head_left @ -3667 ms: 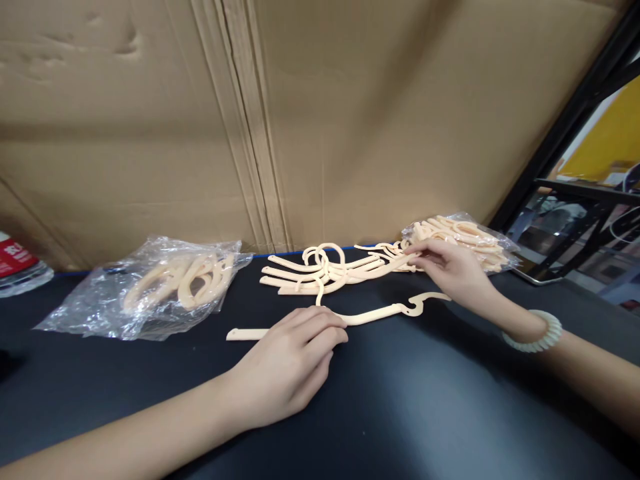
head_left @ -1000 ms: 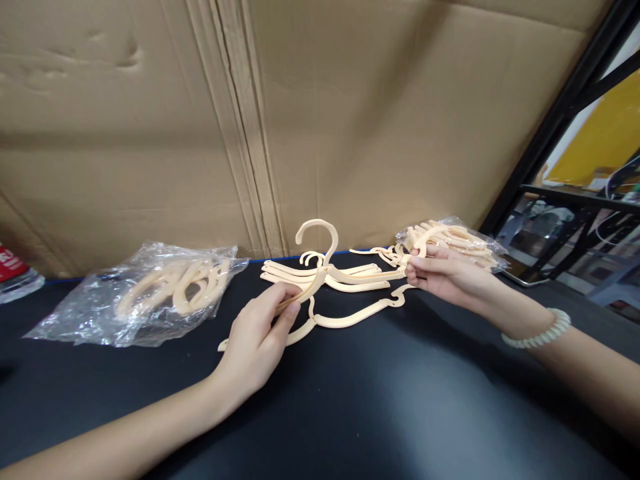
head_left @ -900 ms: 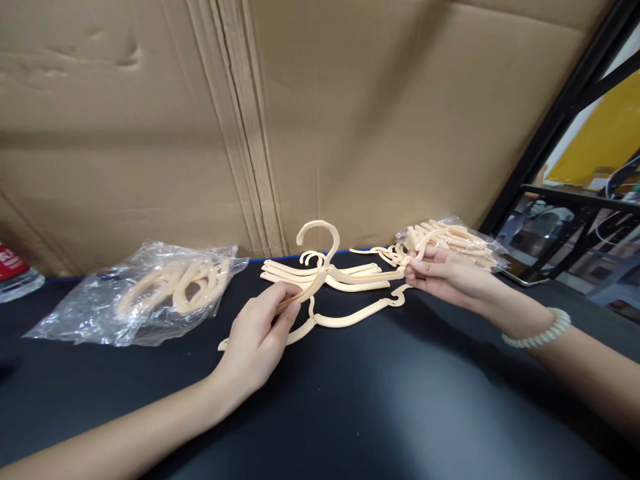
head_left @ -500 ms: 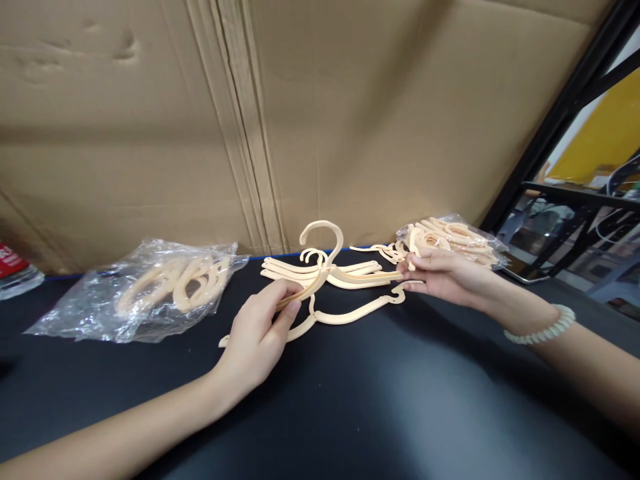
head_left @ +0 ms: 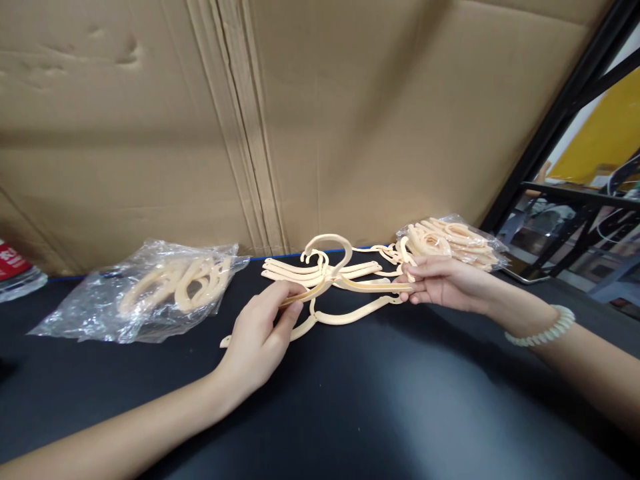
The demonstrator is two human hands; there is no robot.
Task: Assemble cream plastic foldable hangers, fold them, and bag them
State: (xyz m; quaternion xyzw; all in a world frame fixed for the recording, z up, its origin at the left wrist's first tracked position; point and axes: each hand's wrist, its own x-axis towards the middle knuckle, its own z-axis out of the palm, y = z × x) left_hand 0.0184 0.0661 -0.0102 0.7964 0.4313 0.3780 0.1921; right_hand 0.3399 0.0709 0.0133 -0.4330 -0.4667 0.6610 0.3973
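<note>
With the left hand (head_left: 257, 337) pinching one end of the hanger (head_left: 373, 287) and the right hand (head_left: 443, 283) apparently pinching the other, hold it level and grip lightly to avoid flexing.

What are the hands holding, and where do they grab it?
One cream hanger: the left hand pinches its left arm's end, the right hand its right arm's end.

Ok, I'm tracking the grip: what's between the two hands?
Head view: a held hanger spans left hand to right hand; a second hanger lies flat alongside.
</note>
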